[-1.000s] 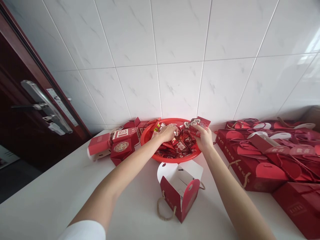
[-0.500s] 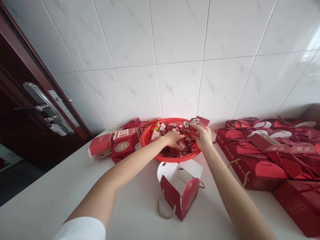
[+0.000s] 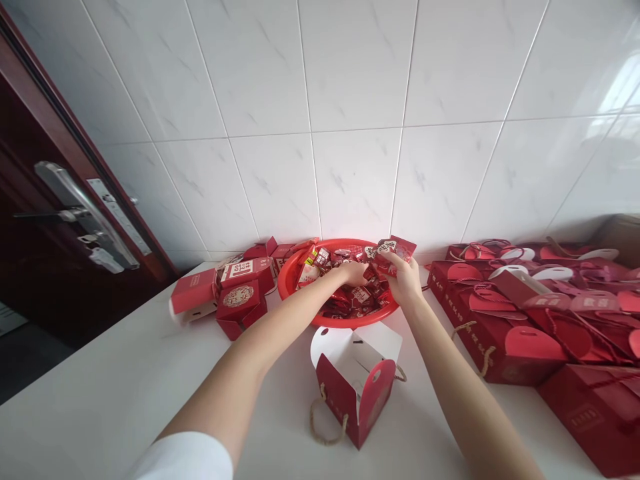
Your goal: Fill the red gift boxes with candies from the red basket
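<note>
A round red plastic basket (image 3: 287, 293) stands against the wall, heaped with small red-wrapped candies (image 3: 350, 303). Over its middle, my left hand (image 3: 355, 274) is closed with the fingers pinched together among the wrappers; what they hold is hidden. My right hand (image 3: 404, 277) is at the basket's right rim, gripping red candy packets (image 3: 400, 247) with white lettering between thumb and fingers. In front of the basket, below both hands, sits an open red gift box (image 3: 338, 390) with a white inside, raised flaps and rope handles. Its floor is only partly visible.
Several red gift boxes (image 3: 505, 343) with cord handles crowd the right side of the white table (image 3: 125, 400). More red boxes (image 3: 241, 303) stand left of the basket. Behind is a tiled wall (image 3: 355, 180); a dark door (image 3: 65, 260) is at the left.
My left hand has moved slightly right within the basket, its fingers drawing together. My right hand still grips the packets. The view has shifted a little.
</note>
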A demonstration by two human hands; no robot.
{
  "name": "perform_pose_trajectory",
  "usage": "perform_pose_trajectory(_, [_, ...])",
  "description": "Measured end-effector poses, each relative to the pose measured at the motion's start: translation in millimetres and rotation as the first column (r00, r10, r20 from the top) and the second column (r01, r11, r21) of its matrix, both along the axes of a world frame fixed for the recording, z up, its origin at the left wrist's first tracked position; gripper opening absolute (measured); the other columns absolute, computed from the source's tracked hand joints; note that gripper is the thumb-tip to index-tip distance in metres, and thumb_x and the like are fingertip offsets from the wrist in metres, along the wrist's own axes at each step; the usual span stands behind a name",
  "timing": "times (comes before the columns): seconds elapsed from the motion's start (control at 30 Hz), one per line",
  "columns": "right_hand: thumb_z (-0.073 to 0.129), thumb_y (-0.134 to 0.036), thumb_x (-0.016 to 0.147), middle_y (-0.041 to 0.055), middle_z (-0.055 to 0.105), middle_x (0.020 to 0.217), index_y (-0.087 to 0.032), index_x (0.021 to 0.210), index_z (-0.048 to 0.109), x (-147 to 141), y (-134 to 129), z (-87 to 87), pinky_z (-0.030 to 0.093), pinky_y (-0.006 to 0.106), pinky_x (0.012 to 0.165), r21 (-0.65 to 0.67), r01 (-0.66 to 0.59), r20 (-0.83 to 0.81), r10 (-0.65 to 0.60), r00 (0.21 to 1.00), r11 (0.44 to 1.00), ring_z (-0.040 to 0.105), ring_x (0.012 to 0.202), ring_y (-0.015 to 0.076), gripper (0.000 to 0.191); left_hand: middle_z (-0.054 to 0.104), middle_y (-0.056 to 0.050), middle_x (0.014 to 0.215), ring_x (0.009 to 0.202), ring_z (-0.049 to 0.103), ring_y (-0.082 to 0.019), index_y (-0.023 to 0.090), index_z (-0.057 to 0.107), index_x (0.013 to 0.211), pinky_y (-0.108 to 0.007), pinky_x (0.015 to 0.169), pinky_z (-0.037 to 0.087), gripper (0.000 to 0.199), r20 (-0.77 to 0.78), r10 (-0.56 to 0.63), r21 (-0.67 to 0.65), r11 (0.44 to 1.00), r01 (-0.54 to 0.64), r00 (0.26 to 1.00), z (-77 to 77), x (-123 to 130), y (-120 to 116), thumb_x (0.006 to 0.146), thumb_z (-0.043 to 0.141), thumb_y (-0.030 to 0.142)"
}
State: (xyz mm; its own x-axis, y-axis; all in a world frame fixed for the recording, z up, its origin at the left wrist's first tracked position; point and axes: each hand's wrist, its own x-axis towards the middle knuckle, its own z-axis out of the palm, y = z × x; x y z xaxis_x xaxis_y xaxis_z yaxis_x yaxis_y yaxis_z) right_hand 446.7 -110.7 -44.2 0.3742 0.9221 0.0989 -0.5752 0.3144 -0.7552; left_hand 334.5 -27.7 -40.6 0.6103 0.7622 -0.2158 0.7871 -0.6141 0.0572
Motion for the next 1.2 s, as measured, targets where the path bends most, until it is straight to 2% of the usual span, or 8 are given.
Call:
perform_pose_trajectory(0.23, [0.085, -0.019, 0.05, -0.0013, 0.069, 0.066, -0.017, 0.069, 0.065, -1, -2, 2.0, 0.058, 0.027, 0.058, -0.009, -0.005, -0.019, 0.005, 1.0, 1.0, 0.066, 0.061, 0.015, 0.028, 0.069, -0.016, 0.128, 0.118, 0.065, -0.032, 0.018, 0.064, 0.12, -0.039, 0.097, 0.051, 0.039, -0.017, 0.025, 0.048, 0.999, -0.024, 1.0, 0.3, -5, -6, 0.083, 0.062, 0.028])
perform_pose_trajectory(0.5, [0.085, -0.018, 0.05, -0.0012, 0.07, 0.068, -0.017, 0.07, 0.066, 0, 0, 1.6, 0.059, 0.028, 0.061, -0.009, 0.037, -0.051, -0.038, 0.998, 0.999, 0.068, 0.067, 0.0162, 0.028, 0.076, -0.013, 0.091, 0.09, 0.072, -0.03, 0.016, 0.072, 0.08, -0.035, 0.076, 0.054, 0.02, 0.007, 0.035, 0.064, 0.997, -0.035, 0.999, -4.2, -7, -1, 0.081, 0.058, 0.029])
perform_pose_trajectory(0.57, [0.084, -0.017, 0.05, -0.0012, 0.07, 0.068, -0.017, 0.069, 0.065, 0, 0, 2.1, 0.059, 0.027, 0.06, -0.02, 0.072, -0.073, -0.073, 0.995, 0.997, 0.068, 0.066, 0.0159, 0.026, 0.077, -0.012, 0.097, 0.094, 0.071, -0.028, 0.017, 0.074, 0.088, -0.033, 0.078, 0.053, 0.019, 0.019, 0.004, 0.074, 0.997, -0.006, 1.0, -6.7, -8, 0, 0.08, 0.058, 0.023])
perform_pose_trajectory(0.63, [0.082, -0.016, 0.05, -0.0018, 0.069, 0.066, -0.018, 0.067, 0.064, 0, 0, 3.0, 0.059, 0.027, 0.059, -0.035, 0.112, -0.101, -0.115, 0.988, 0.993, 0.067, 0.064, 0.0152, 0.025, 0.075, -0.011, 0.113, 0.105, 0.069, -0.028, 0.019, 0.07, 0.114, -0.033, 0.085, 0.052, 0.038, 0.034, -0.028, 0.094, 0.995, 0.025, 0.999, -8.7, -7, 0, 0.078, 0.058, 0.016])
perform_pose_trajectory(0.77, [0.08, -0.014, 0.049, -0.0042, 0.068, 0.064, -0.019, 0.066, 0.06, -2, 0, 4.7, 0.058, 0.026, 0.057, -0.056, 0.179, -0.143, -0.185, 0.972, 0.982, 0.066, 0.062, 0.0144, 0.027, 0.062, -0.017, 0.138, 0.124, 0.061, -0.031, 0.018, 0.03, 0.155, -0.038, 0.097, 0.05, 0.081, 0.022, -0.062, 0.132, 0.989, 0.058, 0.998, -11.0, -5, -1, 0.079, 0.057, 0.01])
perform_pose_trajectory(0.83, [0.08, -0.013, 0.05, -0.0049, 0.068, 0.064, -0.02, 0.066, 0.058, -2, 0, 4.7, 0.057, 0.025, 0.056, -0.061, 0.19, -0.148, -0.197, 0.969, 0.98, 0.067, 0.063, 0.0142, 0.028, 0.06, -0.02, 0.139, 0.126, 0.06, -0.033, 0.016, 0.026, 0.157, -0.04, 0.097, 0.05, 0.082, 0.003, -0.055, 0.144, 0.988, 0.054, 0.998, -11.3, -4, -3, 0.081, 0.056, 0.01])
perform_pose_trajectory(1.03, [0.08, -0.015, 0.051, -0.0054, 0.065, 0.063, -0.02, 0.069, 0.057, 1, 4, -0.1, 0.057, 0.023, 0.056, -0.053, 0.184, -0.107, -0.189, 0.976, 0.982, 0.067, 0.062, 0.0134, 0.029, 0.058, -0.018, 0.137, 0.123, 0.06, -0.033, 0.014, 0.056, 0.131, -0.042, 0.097, 0.053, 0.052, -0.007, -0.128, 0.231, 0.965, 0.126, 0.992, -11.8, -1, -5, 0.08, 0.058, 0.008])
perform_pose_trajectory(1.2, [0.081, -0.018, 0.051, -0.004, 0.067, 0.065, -0.019, 0.068, 0.059, 2, 5, -1.8, 0.059, 0.026, 0.059, -0.03, 0.173, -0.087, -0.175, 0.981, 0.984, 0.067, 0.061, 0.0141, 0.028, 0.054, -0.018, 0.141, 0.126, 0.058, -0.029, 0.012, 0.051, 0.134, -0.037, 0.097, 0.054, 0.06, 0.032, -0.257, 0.183, 0.952, 0.247, 0.966, -15.9, 1, -2, 0.076, 0.054, -0.002])
